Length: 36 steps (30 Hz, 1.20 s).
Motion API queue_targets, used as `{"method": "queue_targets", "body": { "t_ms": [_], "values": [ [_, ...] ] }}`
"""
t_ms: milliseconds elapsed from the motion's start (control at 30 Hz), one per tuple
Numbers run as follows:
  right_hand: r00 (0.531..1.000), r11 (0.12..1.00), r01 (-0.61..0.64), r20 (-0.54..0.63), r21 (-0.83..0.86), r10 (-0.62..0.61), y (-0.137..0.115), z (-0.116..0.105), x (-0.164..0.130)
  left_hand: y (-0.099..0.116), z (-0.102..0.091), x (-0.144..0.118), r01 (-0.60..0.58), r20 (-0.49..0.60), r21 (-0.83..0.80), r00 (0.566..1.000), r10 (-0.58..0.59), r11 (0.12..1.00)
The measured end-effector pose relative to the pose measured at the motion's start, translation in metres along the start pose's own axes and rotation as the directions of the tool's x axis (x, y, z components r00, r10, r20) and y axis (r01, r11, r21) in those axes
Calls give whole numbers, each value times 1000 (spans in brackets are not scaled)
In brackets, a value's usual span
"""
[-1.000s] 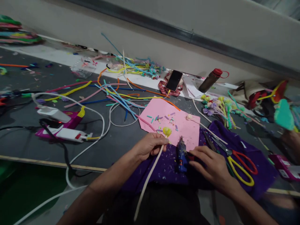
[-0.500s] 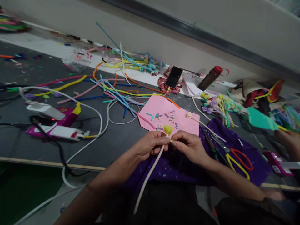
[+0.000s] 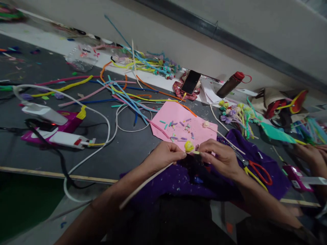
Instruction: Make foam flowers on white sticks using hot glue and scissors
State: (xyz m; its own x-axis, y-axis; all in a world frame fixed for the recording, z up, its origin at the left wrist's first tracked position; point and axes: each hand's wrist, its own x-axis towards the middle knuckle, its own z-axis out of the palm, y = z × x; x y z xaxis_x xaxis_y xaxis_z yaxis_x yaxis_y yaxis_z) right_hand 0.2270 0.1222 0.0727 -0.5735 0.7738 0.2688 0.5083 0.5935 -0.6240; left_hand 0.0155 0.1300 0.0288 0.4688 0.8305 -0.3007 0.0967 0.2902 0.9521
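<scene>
My left hand (image 3: pixel 163 157) pinches a long cream stem (image 3: pixel 143 185) that runs down to the lower left. A small yellow flower head (image 3: pixel 189 146) sits at the stem's top, just past my fingertips. My right hand (image 3: pixel 221 158) meets it from the right, with its fingertips closed on a thin yellow-green piece (image 3: pixel 196 152) next to the flower. Both hands hover over a purple cloth (image 3: pixel 178 180) at the table's near edge. A pink paper sheet (image 3: pixel 178 124) strewn with small coloured cuttings lies just beyond.
Red and yellow scissors (image 3: pixel 255 170) lie on the cloth to the right. Glue guns (image 3: pixel 56 131) with cables sit at left, coloured pipe cleaners (image 3: pixel 122 97) lie behind them. A phone (image 3: pixel 190 82), a bottle (image 3: pixel 228 85) and finished flowers (image 3: pixel 237 114) stand farther back. Another person's hands (image 3: pixel 310 154) work at far right.
My right hand left the blue glue gun on the cloth and came up to the flower head. The stem has tilted flatter, its tail swinging left.
</scene>
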Motion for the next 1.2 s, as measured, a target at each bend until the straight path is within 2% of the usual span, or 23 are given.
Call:
{"method": "queue_targets", "body": {
  "t_ms": [133,400,700,1200],
  "values": [
    [998,998,38,53,-46,-36,6,-14,7,-8,2,2,-33,-38,208,998,42,978],
    [983,998,63,175,-14,-60,6,-5,21,-10,3,3,-77,-65,405,991,113,911],
    [951,976,160,287,-149,-112,3,-6,32,-10,4,1,-93,-71,452,988,140,887],
    [920,880,279,370,-383,-131,-4,-5,37,-5,5,-1,-106,-79,447,984,157,888]
  ]
}}
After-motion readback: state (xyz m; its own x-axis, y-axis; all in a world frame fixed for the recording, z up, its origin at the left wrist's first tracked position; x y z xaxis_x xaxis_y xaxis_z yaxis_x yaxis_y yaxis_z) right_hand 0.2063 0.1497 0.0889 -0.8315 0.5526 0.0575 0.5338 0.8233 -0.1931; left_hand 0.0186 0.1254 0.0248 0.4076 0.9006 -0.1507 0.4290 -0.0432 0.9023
